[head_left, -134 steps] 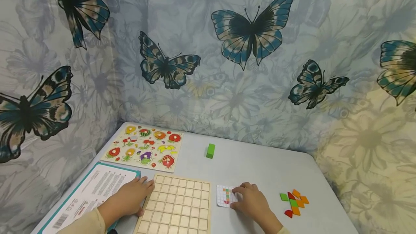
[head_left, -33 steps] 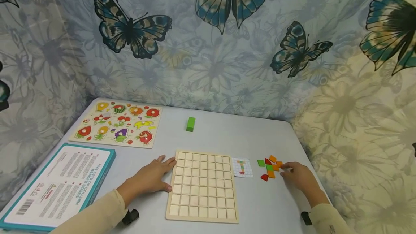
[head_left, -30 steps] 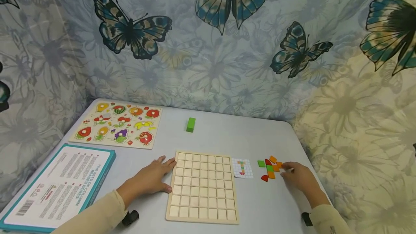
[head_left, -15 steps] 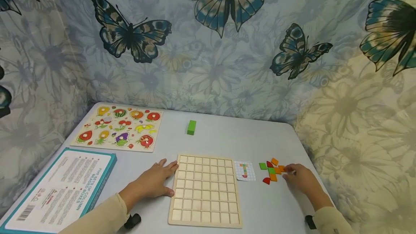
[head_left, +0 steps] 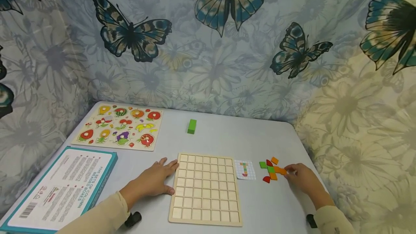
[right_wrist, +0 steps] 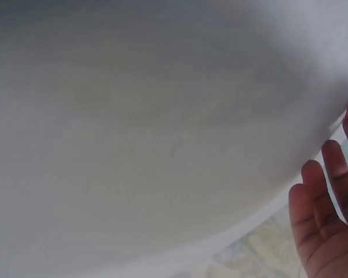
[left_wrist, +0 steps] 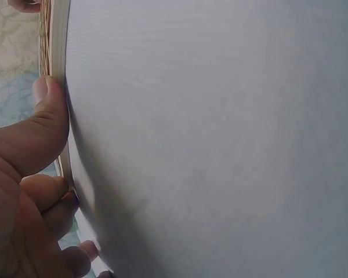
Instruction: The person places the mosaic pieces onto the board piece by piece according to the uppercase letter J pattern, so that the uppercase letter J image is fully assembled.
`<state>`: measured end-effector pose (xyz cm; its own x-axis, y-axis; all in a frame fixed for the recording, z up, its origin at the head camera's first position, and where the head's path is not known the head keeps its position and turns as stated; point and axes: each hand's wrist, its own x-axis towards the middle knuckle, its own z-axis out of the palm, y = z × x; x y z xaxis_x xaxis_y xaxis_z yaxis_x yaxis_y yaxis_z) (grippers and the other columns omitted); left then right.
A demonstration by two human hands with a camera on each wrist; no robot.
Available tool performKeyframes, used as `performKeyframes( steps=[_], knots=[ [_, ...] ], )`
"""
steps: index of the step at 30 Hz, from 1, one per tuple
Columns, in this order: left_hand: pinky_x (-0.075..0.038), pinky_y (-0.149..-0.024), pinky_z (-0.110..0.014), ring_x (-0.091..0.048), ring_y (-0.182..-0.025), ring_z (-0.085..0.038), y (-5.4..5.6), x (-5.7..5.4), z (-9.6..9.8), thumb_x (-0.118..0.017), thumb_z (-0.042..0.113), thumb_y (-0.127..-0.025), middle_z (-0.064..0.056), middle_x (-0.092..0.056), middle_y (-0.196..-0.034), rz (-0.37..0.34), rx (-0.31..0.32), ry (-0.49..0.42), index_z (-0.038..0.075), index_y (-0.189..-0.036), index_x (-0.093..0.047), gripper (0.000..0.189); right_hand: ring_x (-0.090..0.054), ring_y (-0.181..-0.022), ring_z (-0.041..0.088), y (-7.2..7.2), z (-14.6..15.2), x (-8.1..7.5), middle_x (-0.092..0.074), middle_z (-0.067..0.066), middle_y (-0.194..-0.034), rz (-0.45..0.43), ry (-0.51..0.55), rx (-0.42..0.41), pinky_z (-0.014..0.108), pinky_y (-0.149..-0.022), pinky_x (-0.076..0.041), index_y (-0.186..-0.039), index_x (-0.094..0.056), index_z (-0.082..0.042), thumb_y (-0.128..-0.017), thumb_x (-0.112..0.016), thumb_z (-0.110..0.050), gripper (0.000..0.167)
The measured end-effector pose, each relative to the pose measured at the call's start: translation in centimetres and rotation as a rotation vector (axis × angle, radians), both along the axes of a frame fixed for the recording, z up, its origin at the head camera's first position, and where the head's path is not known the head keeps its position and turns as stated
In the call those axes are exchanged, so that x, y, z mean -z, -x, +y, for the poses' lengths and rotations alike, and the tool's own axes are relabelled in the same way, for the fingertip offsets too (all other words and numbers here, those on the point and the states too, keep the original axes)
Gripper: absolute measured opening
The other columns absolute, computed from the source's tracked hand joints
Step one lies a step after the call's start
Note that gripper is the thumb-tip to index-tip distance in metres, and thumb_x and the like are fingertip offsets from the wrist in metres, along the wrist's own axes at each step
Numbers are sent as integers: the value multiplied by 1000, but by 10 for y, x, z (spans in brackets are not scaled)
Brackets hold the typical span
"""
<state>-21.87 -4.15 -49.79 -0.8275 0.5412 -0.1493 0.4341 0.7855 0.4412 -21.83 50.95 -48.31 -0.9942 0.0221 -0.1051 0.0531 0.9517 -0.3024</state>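
In the head view, an orange tile (head_left: 282, 171) is seen at the right end of a small cluster of red, green and orange tiles (head_left: 270, 169), on the right part of the table (head_left: 234, 129). Its right side is met by the fingertips of the right hand (head_left: 304, 180); the thumb and finger are held narrowly apart, but whether the tile is pinched cannot be told. By its look it is judged thin, stiff and very light, perhaps a little slippery — best taken by two opposite edges. A gridded wooden board (head_left: 206, 190) is placed between the hands, its left edge touched by the left hand (head_left: 149, 180), whose fingers are spread wide with nothing gripped. A pattern card (head_left: 245, 170) is set just beside the board's right edge

In the left wrist view, the thumb is laid against what appears to be the board's edge

In the right wrist view, loosely extended fingers are shown — the tile is not, so its hold cannot be confirmed there
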Motion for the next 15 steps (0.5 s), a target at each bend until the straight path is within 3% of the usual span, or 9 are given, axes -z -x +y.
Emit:
performKeyframes(
  steps=[5,8,11,15],
  knots=[
    [-22,-112,-57,-18,-144,-41,1,1,1,-80,48,-73,-1,-33,-156,-3,4,-3,10,-150,-41,94,-59,-91,33,-7,4,-10,-64,15,-103,28,7,19,46,-72,-52,-106,-69,0,-89,-72,-28,33],
    [-21,-112,-57,-17,-144,-42,3,2,2,-80,48,-73,-2,-33,-156,-3,9,-1,9,-150,-41,94,-60,-93,34,-10,-9,-17,-65,14,-104,77,27,-5,44,-70,-52,-106,-69,-1,-88,-73,-32,36],
    [-21,-112,-58,-18,-144,-43,4,3,1,-81,47,-73,-3,-34,-156,-5,7,3,9,-150,-41,95,-61,-94,32,-5,-47,-24,-65,10,-103,116,72,-65,43,-73,-53,-105,-70,-4,-86,-76,-34,36],
    [-21,-111,-58,-18,-143,-43,3,2,-1,-81,47,-73,-3,-34,-156,-4,7,2,9,-149,-42,94,-61,-90,23,8,-129,-27,-64,0,-97,148,97,-202,39,-75,-52,-101,-72,-11,-83,-80,-30,27]
  ],
)
